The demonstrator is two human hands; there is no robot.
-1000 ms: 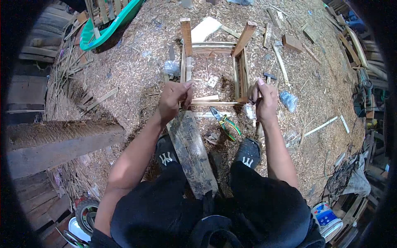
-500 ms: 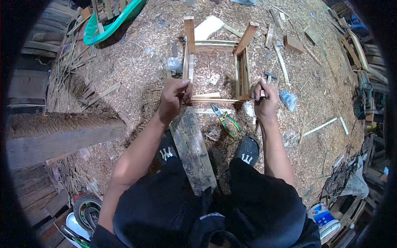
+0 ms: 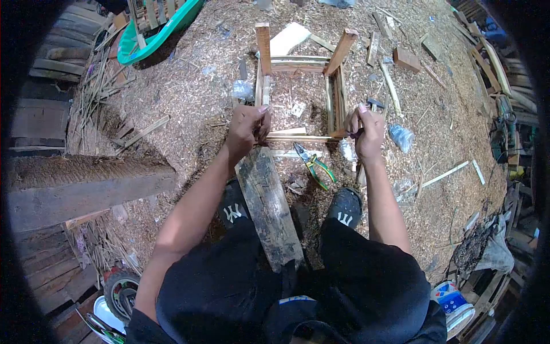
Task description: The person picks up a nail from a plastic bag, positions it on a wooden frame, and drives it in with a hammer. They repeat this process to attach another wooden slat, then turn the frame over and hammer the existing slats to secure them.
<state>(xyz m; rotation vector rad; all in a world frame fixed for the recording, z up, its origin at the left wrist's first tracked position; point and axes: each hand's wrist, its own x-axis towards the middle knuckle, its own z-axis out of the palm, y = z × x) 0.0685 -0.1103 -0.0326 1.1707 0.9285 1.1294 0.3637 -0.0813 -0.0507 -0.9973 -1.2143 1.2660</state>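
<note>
A four-sided wooden frame [image 3: 298,67] stands on the ground in front of me, with two upright legs at its far corners. My left hand [image 3: 247,127] is closed at the near left corner, thumb and fingers pressed together. At the near right corner my right hand [image 3: 368,131] is also closed, its fingers curled around the end of a leg. Both palms hide most of the near legs. Pliers [image 3: 314,165] with green and yellow handles lie open between my feet. Just beyond my right hand is a dark metal hammer head [image 3: 376,103].
A worn wooden plank [image 3: 268,212] runs between my legs. From the left juts a thick beam [image 3: 91,192]. Wood shavings and offcuts, including a brown block [image 3: 406,59], cover the ground. A green plastic shell [image 3: 166,31] stands far left; a plastic bag [image 3: 401,137] lies right.
Both hands stay at the near corners. The fingers of my right hand have shifted their grip, hiding the reddish leg end seen before. The whole view has shifted slightly.
</note>
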